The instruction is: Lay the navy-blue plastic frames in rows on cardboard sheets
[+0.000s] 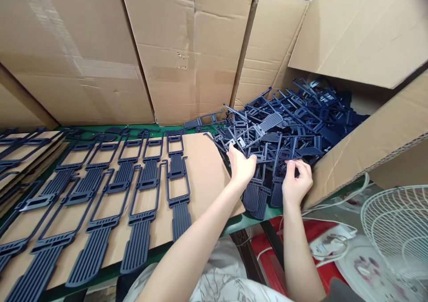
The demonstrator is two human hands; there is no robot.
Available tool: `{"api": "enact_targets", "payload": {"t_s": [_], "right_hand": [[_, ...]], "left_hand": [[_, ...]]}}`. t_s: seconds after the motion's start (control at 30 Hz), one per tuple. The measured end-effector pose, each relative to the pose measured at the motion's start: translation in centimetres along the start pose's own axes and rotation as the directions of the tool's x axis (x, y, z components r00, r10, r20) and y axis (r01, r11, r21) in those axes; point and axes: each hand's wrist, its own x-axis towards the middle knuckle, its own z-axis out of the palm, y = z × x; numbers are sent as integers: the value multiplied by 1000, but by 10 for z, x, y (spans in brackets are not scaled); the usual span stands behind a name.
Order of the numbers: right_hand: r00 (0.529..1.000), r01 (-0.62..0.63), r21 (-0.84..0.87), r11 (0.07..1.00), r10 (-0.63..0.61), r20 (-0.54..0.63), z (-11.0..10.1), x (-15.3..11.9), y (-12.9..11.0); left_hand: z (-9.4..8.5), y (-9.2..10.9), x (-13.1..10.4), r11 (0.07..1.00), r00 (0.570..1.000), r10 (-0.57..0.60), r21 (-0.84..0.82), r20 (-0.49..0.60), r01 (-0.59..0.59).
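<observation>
A heap of dark blue plastic frame pieces (294, 119), each with a ribbed flat end, lies tangled in front of me on the right. My left hand (241, 166) is at the heap's near left edge, thumb and fingers apart, with nothing visibly held. Thumb and fingers of my right hand (297, 179) are pinched together on a dark plastic frame piece (293, 147) at the heap's near right side. Left of my hands, similar frame pieces (140, 222) lie in overlapping rows on a cardboard sheet (203, 173).
Tall cardboard boxes (190, 48) wall off the back. An open carton's side (371, 146) bounds the heap on the right. Stacked cardboard sheets (30, 177) with more pieces lie far left. A white fan (397, 230) and a cable (331, 199) are at lower right.
</observation>
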Motion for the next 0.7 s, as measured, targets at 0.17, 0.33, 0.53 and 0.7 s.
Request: {"api": "enact_targets", "payload": {"t_s": [0.17,0.33,0.53,0.7], "right_hand": [[1000,10,-16,1000,-10,7,1,0,3],[1000,18,-30,999,-18,13,1,-1,3],[1000,6,31,999,-6,-10,1,0,4],[970,-192,235,953,221,-103,-1,-1,3]], "left_hand": [[1,4,-3,999,998,-45,-5,42,45],[0,1,-13,991,997,-63,121,44,58],[-7,-7,-58,896,940,313,287,133,-339],[-7,-19,-94,666,804,502,451,319,-594]]}}
